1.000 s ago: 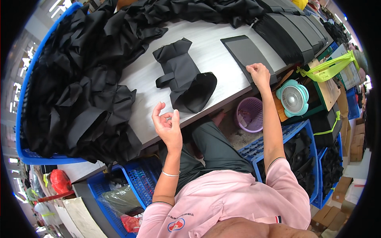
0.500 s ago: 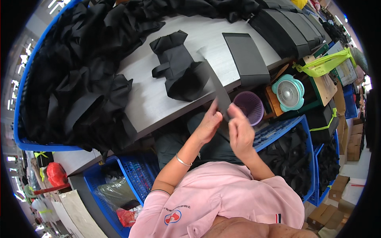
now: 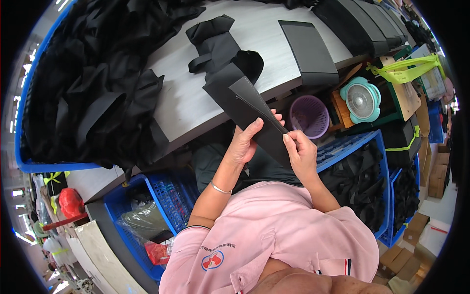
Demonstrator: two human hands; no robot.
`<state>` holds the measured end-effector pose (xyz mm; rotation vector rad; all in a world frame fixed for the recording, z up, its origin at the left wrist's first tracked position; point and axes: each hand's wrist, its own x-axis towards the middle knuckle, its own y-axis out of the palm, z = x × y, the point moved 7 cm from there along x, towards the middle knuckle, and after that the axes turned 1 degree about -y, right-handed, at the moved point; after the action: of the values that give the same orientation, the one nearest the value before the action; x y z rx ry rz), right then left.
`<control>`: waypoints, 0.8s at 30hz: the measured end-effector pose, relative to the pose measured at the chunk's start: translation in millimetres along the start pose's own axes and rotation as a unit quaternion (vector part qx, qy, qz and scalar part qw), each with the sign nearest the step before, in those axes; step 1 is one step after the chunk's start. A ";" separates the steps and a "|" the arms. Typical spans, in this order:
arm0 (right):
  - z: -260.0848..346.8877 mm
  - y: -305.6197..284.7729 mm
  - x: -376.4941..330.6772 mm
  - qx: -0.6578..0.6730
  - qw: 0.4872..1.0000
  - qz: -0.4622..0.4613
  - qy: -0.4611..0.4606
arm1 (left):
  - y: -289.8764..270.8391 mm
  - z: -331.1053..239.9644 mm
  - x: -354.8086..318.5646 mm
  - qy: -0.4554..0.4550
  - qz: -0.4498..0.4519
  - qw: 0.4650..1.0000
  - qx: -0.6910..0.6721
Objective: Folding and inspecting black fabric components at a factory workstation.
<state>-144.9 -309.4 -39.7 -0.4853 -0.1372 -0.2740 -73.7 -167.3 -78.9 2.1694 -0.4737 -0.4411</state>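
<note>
Your right fingers (image 3: 290,139) pinch the edge of a folded black panel (image 3: 271,142), and your left hand (image 3: 243,143) grips it with the thumb across its face and fingertips showing beyond its edge. The panel is up off the worktop (image 3: 178,81), slanting between your hands; its narrow grey flap, edged with a pale dotted line, gapes at the far end and narrows toward your right hand (image 3: 301,156).

Beyond it lies a black fabric piece with a strap loop (image 3: 213,48), partly covered from view; you can't tell from here whether the two touch. By the look of it, this panel is mid-handling, with its flap not yet flat. Another grey panel (image 3: 309,53) lies untouched to the right, and the stacked panels (image 3: 345,24) behind it and the heaped black fabric (image 3: 88,93) at left suggest plenty remains. No finished piece can be made out with certainty.
</note>
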 end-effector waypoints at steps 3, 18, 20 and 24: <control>0.1 4.7 0.0 0.016 1.000 0.003 0.016 | -5.7 0.9 -1.4 0.004 0.011 1.000 0.017; -31.8 24.2 0.7 0.205 0.962 0.162 0.085 | -21.1 -55.5 -30.9 0.306 -0.253 0.776 0.490; -31.5 21.9 9.4 0.142 0.976 0.158 0.058 | -23.9 -78.5 -27.8 0.367 -0.319 0.664 0.568; -8.9 26.9 26.5 0.050 0.987 0.155 0.013 | -43.3 -110.2 15.0 0.371 -0.279 0.604 0.648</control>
<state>-111.1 -296.8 -54.2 -0.3972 -0.0480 0.0318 -1.5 -76.1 -52.3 3.5579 0.6611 0.8503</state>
